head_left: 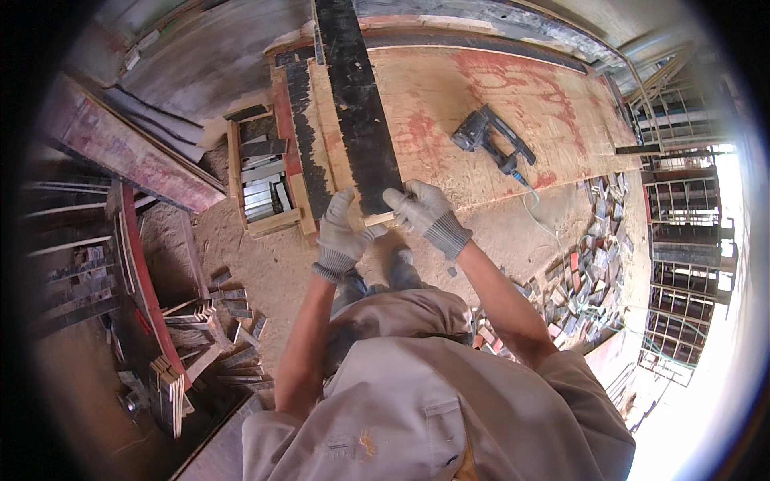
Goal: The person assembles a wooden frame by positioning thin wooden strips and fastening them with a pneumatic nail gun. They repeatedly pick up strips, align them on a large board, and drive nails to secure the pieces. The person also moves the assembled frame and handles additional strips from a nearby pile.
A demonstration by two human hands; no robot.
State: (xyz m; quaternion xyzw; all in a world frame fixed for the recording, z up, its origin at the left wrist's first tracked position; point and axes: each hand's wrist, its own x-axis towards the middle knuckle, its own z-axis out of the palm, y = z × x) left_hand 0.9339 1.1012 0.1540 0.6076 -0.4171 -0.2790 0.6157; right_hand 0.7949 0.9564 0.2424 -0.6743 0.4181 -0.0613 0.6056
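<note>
both of your gloved hands were closed on the near end of one long black plank [359, 112]: your left hand [341, 228] wrapped its left corner from below, and your right hand [423, 210] clamped the right corner, fingers curled over the pale cut end. your gloves were grey knit with ribbed cuffs, and your forearms were bare.

that plank was flat, narrow and straight, its top face coated dull black and scuffed, its end grain raw and light. it ran away from you across a broad plywood sheet [481, 104], whose surface was rough, tan and smeared with faded red stains. just left of the plank lay one shorter dark board [307, 136], its black coating chipped.

one black power tool [489, 138], blocky with a handle, rested on the plywood to the right of your right hand, well apart from it, with a pale cord [539, 215] trailing off the edge.

to the left stood one shallow wooden crate [258, 172] holding flat grey offcuts. sandy, dusty ground [257, 272] lay below, with a scatter of small cut pieces [585, 272] on the right and another heap [224, 321] on the left; these were too many to count.
</note>
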